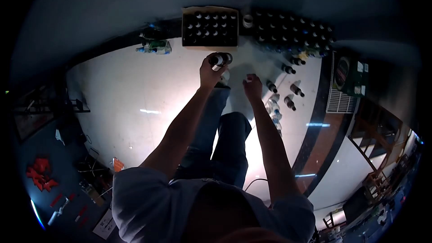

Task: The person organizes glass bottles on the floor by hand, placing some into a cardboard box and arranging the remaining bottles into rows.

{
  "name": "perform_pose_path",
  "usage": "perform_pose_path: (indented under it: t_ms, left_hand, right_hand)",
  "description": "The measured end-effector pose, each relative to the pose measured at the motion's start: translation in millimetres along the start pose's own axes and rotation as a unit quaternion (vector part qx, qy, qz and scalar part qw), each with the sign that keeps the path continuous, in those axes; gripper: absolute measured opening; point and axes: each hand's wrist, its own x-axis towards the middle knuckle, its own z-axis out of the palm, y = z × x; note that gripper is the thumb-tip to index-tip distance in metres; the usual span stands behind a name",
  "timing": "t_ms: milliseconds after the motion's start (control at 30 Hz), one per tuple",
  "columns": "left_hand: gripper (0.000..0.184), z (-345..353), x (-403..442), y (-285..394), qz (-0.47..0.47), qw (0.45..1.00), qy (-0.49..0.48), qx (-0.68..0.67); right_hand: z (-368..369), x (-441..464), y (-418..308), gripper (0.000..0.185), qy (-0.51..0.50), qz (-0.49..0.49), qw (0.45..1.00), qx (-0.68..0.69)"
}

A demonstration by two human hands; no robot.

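Note:
My left hand [209, 75] is closed around a dark beer bottle [217, 60] with a pale label, held just in front of the carton. A second dark round shape shows right beside it, perhaps another bottle. My right hand [253, 86] hangs over the floor with its fingers curled; a small pale spot shows at the fingertips, too small to name. Ahead stands an open cardboard carton [210, 47] with rows of dark bottles in it. Several loose bottles [290, 103] lie or stand on the floor to the right of my right hand.
A large group of dark bottles [288, 29] stands along the wall, right of the carton. Green and clear plastic bottles [155, 47] lie at the left. A green box [351, 74] and a white rack [340, 101] are at the right, with wooden furniture [375, 128] beyond.

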Motion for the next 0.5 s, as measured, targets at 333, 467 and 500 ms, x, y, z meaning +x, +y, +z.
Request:
perform_pose_path:
  t_ms: [333, 467, 500]
  left_hand:
    - [0.047, 28.9, 106.4, -107.0, 0.042, 0.998, 0.030, -0.022]
    - [0.047, 18.9, 131.3, -119.3, 0.094, 0.995, 0.017, -0.013]
    - [0.047, 16.7, 132.1, -115.8, 0.091, 0.995, 0.026, 0.017]
  right_hand:
    - [128.8, 200.9, 40.5, 0.042, 0.079, -0.196, 0.973, -0.091]
    - [154.6, 237.4, 41.2, 0.047, 0.083, -0.244, 0.941, -0.220]
    - [158.7, 243.5, 39.0, 0.045, 0.066, -0.228, 0.933, -0.269]
